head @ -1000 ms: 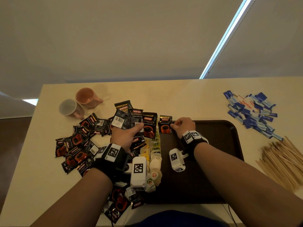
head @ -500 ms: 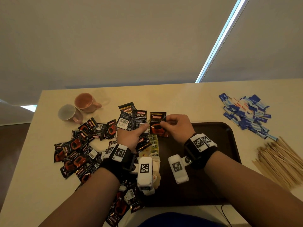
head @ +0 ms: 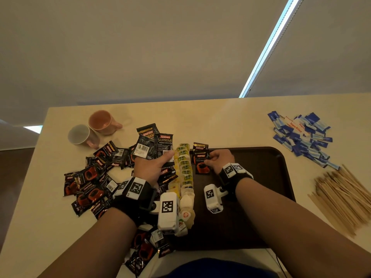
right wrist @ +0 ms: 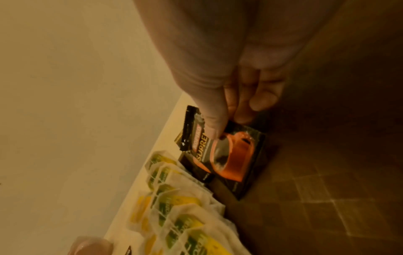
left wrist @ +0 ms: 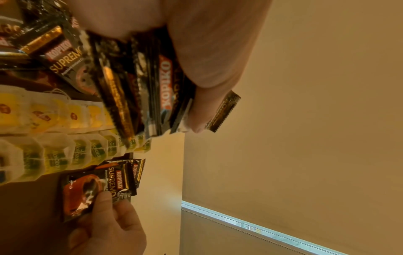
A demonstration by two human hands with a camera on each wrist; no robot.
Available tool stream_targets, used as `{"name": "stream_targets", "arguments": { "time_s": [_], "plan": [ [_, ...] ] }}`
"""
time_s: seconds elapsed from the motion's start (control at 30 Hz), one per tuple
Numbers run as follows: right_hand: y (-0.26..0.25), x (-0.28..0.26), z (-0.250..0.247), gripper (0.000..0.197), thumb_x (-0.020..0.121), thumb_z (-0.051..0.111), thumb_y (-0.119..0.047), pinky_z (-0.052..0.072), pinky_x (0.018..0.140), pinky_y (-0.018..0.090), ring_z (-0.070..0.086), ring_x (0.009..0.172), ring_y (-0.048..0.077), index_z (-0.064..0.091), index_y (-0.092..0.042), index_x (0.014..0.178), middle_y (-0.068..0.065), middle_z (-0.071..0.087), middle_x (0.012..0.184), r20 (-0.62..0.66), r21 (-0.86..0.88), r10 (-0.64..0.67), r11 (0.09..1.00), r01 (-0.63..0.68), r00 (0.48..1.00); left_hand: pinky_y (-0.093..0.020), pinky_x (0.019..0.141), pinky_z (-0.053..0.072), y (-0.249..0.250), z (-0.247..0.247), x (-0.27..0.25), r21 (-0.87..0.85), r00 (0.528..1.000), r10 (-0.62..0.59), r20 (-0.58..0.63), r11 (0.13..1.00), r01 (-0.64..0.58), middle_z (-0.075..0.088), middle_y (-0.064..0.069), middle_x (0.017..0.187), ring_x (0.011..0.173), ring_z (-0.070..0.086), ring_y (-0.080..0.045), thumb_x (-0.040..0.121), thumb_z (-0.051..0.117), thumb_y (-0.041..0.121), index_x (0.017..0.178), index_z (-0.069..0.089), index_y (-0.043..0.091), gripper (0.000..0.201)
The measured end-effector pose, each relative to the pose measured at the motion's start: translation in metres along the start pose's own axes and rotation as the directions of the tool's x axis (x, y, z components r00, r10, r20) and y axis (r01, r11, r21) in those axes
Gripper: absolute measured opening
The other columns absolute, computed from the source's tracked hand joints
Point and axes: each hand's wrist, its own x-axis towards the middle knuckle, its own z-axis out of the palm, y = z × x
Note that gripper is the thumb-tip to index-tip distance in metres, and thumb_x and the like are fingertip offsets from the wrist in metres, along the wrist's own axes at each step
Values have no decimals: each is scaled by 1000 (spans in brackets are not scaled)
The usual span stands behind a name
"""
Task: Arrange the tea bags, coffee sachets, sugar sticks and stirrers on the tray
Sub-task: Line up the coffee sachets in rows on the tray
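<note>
The tray (head: 281, 157) is only partly filled. A double row of tea bags (head: 185, 173) runs along its left edge, and the coffee row beside it has barely begun: the right hand (head: 220, 160) pinches one sachet (head: 201, 164) between thumb and fingertips, pressing it flat at the tray's far left corner, overlapping another sachet (head: 200, 147) already lying there. The left hand (head: 152, 167) is curled round a fanned bunch of sachets (head: 154, 146), thumb clamped on top, waiting just left of the tea bags.

Most of the work is still ahead, I'd say. A big scatter of loose sachets (head: 90, 183) lies on the table (head: 220, 121) to the left (some spill toward the near edge too). The sugar sticks (head: 301, 137) and stirrers (head: 345, 197) sit in untouched heaps off to the right, well apart from the tray. Two cups (head: 94, 129) stand at the far left.
</note>
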Motion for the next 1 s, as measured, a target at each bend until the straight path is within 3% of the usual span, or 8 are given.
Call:
{"name": "stream_targets", "arguments": {
  "time_s": [0.17, 0.3, 0.43, 0.6, 0.77, 1.0],
  "plan": [
    [-6, 4, 3, 36, 85, 76, -16, 46, 84, 20, 59, 86, 9, 68, -10, 119, -4, 63, 86, -29, -43, -33, 999, 32, 999, -66, 75, 57, 3, -2, -2, -38, 999, -6, -31, 999, 5, 76, -12, 101, 88, 75, -35, 71, 89, 11, 114, 69, 12, 47],
    [-9, 9, 3, 24, 85, 77, -16, 52, 87, 27, 62, 84, 11, 72, -11, 107, -5, 63, 79, -24, -78, -61, 995, 59, 998, -66, 75, 57, 6, -3, -3, -40, 999, -10, -49, 999, 8, 76, -13, 100, 88, 75, -36, 70, 89, 11, 114, 69, 10, 48],
    [-3, 13, 4, 25, 82, 80, -19, 47, 78, 22, 60, 83, 10, 70, -11, 103, -4, 63, 83, -28, -89, -46, 995, 43, 999, -66, 73, 57, 8, -2, -5, -45, 998, -21, -54, 999, 18, 76, -13, 100, 87, 75, -36, 71, 88, 8, 114, 68, 9, 48],
    [-1, 18, 7, 22, 79, 82, -20, 50, 79, 23, 62, 81, 12, 71, -12, 97, -3, 65, 80, -37, -97, -69, 993, 65, 997, -64, 71, 58, 8, 1, -5, -40, 999, -8, -46, 999, 6, 76, -16, 102, 87, 74, -37, 73, 87, 7, 115, 68, 9, 47],
    [1, 20, 11, 14, 79, 81, -15, 57, 85, 32, 67, 80, 16, 69, -16, 86, -2, 67, 76, -46, -86, -83, 993, 79, 996, -61, 69, 59, 11, 1, -9, -45, 999, -9, -38, 999, 8, 76, -14, 99, 85, 75, -36, 74, 85, 5, 114, 69, 8, 43],
    [2, 22, 12, 22, 79, 81, -17, 59, 84, 39, 70, 80, 18, 62, -23, 73, 2, 71, 78, -52, -76, -73, 995, 68, 996, -64, 72, 58, 9, -2, -8, -53, 999, -1, -37, 999, -1, 76, -14, 100, 87, 74, -37, 74, 86, 6, 112, 69, 10, 42]
  ]
}}
